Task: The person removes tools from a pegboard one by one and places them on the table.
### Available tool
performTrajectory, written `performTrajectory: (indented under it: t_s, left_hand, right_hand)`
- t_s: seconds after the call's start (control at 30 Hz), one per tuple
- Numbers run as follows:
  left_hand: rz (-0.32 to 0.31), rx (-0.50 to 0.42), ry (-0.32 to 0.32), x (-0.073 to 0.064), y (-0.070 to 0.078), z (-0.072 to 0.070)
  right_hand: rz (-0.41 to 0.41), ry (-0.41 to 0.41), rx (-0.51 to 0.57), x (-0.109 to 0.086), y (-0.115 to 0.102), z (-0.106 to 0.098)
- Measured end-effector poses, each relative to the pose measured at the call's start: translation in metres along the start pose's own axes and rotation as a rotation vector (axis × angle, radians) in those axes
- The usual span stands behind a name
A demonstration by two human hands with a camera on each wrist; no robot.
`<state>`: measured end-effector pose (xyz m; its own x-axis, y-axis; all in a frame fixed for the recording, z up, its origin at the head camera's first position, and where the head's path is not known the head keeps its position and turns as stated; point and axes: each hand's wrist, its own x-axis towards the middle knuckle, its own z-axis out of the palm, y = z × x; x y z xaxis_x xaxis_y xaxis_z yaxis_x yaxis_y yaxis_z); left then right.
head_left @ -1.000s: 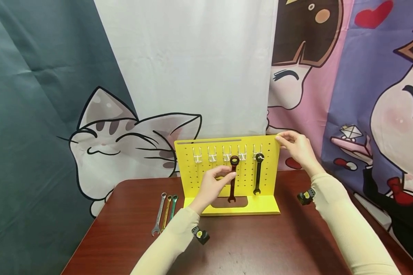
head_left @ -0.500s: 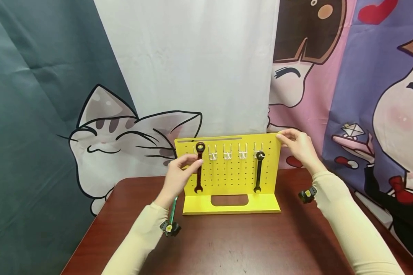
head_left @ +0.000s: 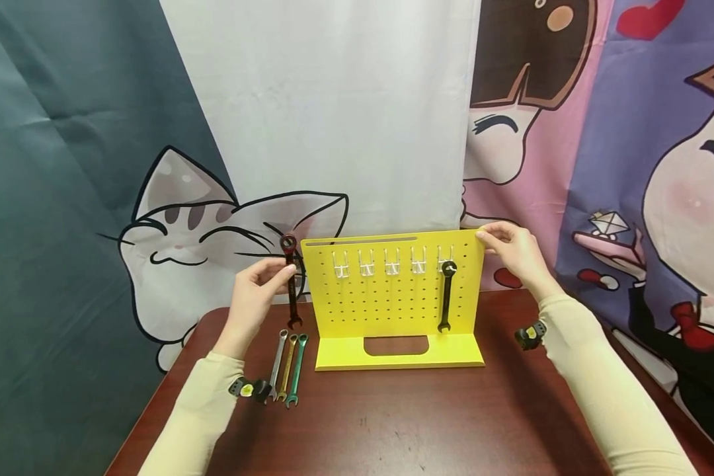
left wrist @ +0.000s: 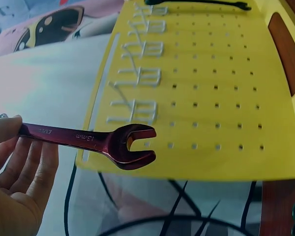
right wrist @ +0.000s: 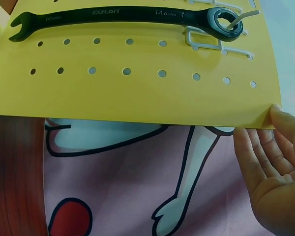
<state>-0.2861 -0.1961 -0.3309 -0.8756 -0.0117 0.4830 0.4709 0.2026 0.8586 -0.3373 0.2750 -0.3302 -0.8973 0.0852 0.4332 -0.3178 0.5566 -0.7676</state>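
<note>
My left hand (head_left: 256, 291) pinches a dark red combination wrench (head_left: 292, 291) between thumb and fingers. The wrench hangs upright, ring end up, just left of the yellow pegboard (head_left: 381, 297); its open end points down. In the left wrist view the same red wrench (left wrist: 88, 140) shows a 13mm marking. At the board's upper right corner, my right hand (head_left: 514, 254) grips the edge between thumb and fingers. A black 14mm wrench (right wrist: 123, 17) hangs by its ring on the rightmost hook.
Silver (head_left: 278, 360), gold (head_left: 288, 367) and green (head_left: 297, 370) wrenches lie side by side on the brown table (head_left: 387, 423), left of the board's base. Several white wire hooks (head_left: 367, 266) line the board's upper part. A printed curtain (head_left: 333, 99) hangs behind.
My left hand has carried the red wrench leftward, from in front of the board's middle to beyond its left edge. The right hand stays on the corner.
</note>
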Motion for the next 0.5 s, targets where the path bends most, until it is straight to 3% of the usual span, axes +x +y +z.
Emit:
performTrajectory:
  t_s: [0.3,0.5]
  left_hand:
    - [-0.055,0.038,0.053,0.001,-0.006,-0.031]
    - [-0.106,0.053,0.052,-0.001,-0.016,-0.047]
  right_hand:
    - [-0.013,-0.005,-0.024,-0.002,-0.001,-0.002]
    - [-0.008,-0.010,-0.038,-0.002,0.000,-0.001]
